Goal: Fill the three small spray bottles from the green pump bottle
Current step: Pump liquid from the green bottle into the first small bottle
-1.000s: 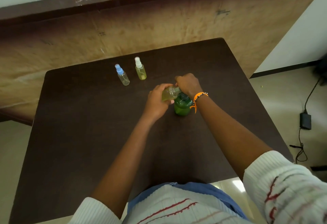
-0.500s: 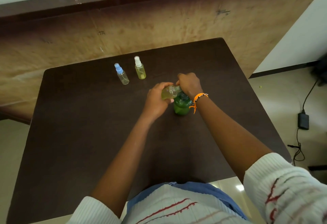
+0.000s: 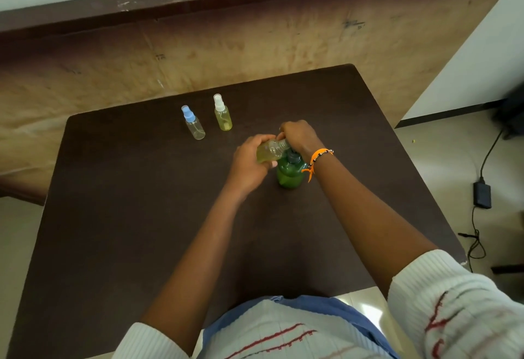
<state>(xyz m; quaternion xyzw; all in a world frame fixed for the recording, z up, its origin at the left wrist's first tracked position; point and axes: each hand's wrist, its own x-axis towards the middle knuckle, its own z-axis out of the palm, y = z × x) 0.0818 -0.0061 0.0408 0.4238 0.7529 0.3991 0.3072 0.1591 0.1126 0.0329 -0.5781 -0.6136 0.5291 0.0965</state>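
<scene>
1. Left hand (image 3: pixel 249 164) grips a tilted small spray bottle (image 3: pixel 270 151), neck at the green pump bottle (image 3: pixel 290 173) on the bench (image 3: pixel 141 216).
2. Right hand (image 3: pixel 300 136) curled over the pump head.
3. Risk: neck slips off the spout, liquid spills.

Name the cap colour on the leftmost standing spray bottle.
Light blue: the spray bottle stands capped; head view, the only one, shows it.

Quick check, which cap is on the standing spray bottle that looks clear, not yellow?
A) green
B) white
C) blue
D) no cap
C: the clear bottle standing at the far left of the table has a blue cap, while the yellow-filled bottle beside it has the white one.
</scene>
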